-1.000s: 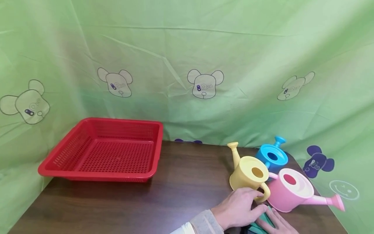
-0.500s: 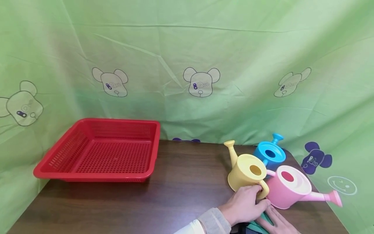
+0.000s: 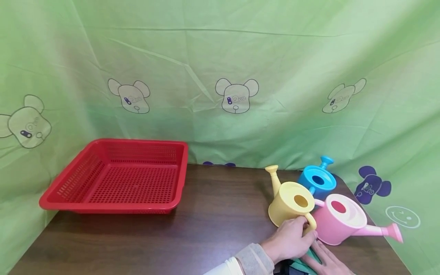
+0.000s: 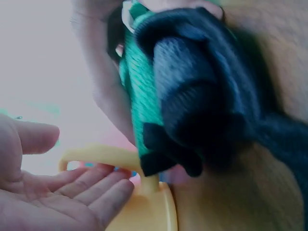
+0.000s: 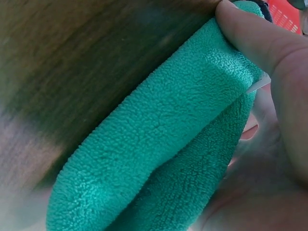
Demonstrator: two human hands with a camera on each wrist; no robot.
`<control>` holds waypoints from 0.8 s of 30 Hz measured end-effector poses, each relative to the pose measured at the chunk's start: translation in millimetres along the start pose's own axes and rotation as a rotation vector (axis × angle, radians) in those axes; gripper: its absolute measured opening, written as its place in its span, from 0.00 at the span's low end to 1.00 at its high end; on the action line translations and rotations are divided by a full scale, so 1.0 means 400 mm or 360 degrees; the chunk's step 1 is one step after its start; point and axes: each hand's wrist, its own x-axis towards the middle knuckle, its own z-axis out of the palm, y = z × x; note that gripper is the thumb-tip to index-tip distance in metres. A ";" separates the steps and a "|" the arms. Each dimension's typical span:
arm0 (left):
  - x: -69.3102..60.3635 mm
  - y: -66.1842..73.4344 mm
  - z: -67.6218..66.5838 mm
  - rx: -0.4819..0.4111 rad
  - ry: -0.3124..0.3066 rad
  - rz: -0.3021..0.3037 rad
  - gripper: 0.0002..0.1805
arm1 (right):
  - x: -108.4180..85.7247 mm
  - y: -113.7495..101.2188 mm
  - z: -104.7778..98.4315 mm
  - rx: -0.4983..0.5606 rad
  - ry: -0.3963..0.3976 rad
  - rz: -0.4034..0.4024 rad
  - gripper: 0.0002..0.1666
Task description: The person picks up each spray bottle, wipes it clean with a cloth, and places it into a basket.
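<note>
In the head view my left hand (image 3: pixel 287 238) lies beside the handle of a yellow watering can (image 3: pixel 288 206). In the left wrist view, the left fingers (image 4: pixel 86 192) are nearly straight with the thumb apart, next to that handle (image 4: pixel 101 155); whether they pass through it I cannot tell. My right hand (image 3: pixel 331 263) grips a folded green terry cloth (image 5: pixel 144 125), its thumb (image 5: pixel 255 38) pressed on the upper end. A rolled dark cloth (image 4: pixel 187 91) with black strips sits against the green one. The head view's bottom edge cuts off part of the right hand.
A pink watering can (image 3: pixel 335 223) stands to the right of the yellow one, its spout pointing right. Behind them is a blue watering can (image 3: pixel 316 179). A red perforated basket (image 3: pixel 110 208) rests on the brown table (image 3: pixel 206 244) at the left. Green curtain (image 3: pixel 192 57) surrounds the table.
The head view has shifted slightly to the right since a second ago. My left hand has moved slightly right beside the yellow can's handle. The right hand keeps its grip on the green cloth.
</note>
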 end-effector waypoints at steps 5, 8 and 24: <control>-0.012 0.007 -0.006 -0.0140 0.0135 -0.0126 0.11 | 0.040 -0.016 -0.048 0.0038 -0.0003 0.0042 0.50; -0.016 0.003 -0.015 -0.0220 0.0315 -0.0116 0.09 | 0.079 -0.037 -0.095 0.0058 -0.0001 0.0088 0.54; -0.026 -0.039 -0.112 -0.0694 0.0971 -0.0065 0.13 | 0.107 -0.077 -0.119 0.0089 -0.0124 0.0374 0.41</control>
